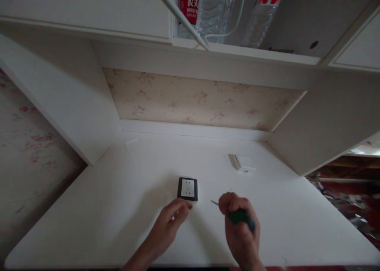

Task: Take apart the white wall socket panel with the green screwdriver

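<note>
A small wall socket module (187,188), white-faced with a dark frame, lies flat on the white desk (118,207). Just below it, my left hand (172,219) has its fingertips pinched together, touching the desk near the socket's lower edge; what they pinch is too small to make out. My right hand (239,223) is closed around a green-handled screwdriver (242,216), whose thin metal tip points left toward the socket, a short way from it.
A white cover plate (243,162) lies farther back on the right, and a small white piece (132,144) rests at the back left. Water bottles (213,10) stand on the shelf overhead. Floral wallpaper (196,99) backs the alcove; white side panels close it in.
</note>
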